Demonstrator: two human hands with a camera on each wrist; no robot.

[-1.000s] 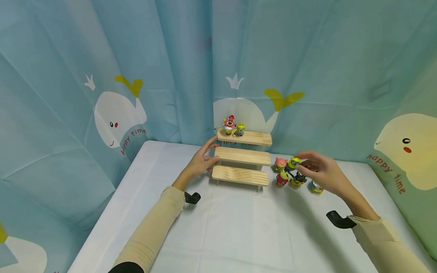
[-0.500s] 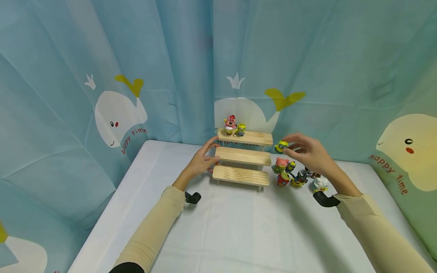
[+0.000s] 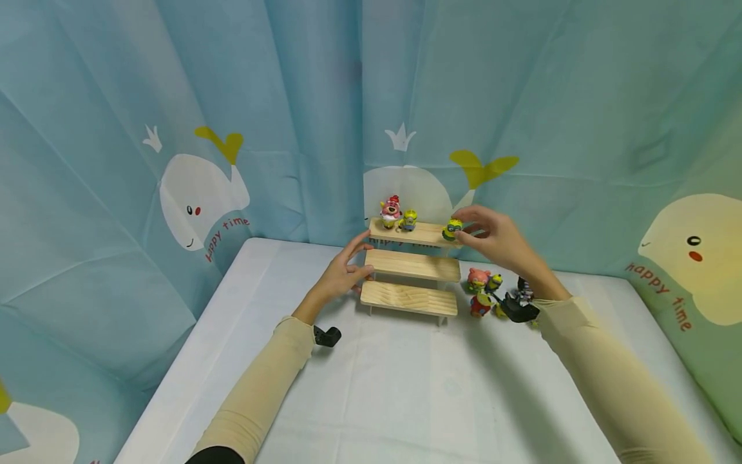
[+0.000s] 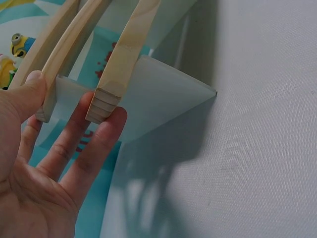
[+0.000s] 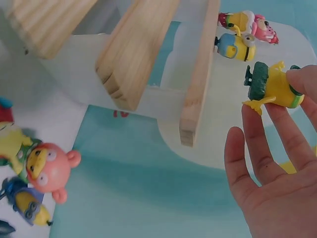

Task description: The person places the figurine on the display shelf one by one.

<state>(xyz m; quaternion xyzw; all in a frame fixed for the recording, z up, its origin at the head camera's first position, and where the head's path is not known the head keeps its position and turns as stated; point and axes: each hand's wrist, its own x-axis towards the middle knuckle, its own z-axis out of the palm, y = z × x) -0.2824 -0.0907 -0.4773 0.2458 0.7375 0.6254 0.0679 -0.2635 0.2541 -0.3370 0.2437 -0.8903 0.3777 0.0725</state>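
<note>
My left hand [image 3: 340, 276] steadies the left end of a three-tier wooden display shelf [image 3: 410, 298]. In the left wrist view its thumb lies on the middle board [image 4: 64, 47] and its fingers bear on the board ends. My right hand [image 3: 493, 238] pinches a yellow Minion figurine [image 5: 280, 87] with a dark green skirt between thumb and fingers. In the head view, that figurine overlaps the right end of the top board. In the right wrist view, its dark feet point towards the board. A pink bear figurine [image 3: 390, 211] and a Minion in blue overalls [image 3: 408, 220] stand at that board's left.
Right of the shelf, several figurines cluster on the white table [image 3: 406, 386], among them a pink one [image 3: 478, 279] and one in red [image 3: 480, 304]. My right sleeve and wrist camera [image 3: 518, 310] partly cover the group. A blue curtain [image 3: 313, 129] hangs close behind the shelf.
My right hand has picked the skirted Minion from the cluster and carried it up and left to the top board's right end. The left hand has stayed at the shelf.
</note>
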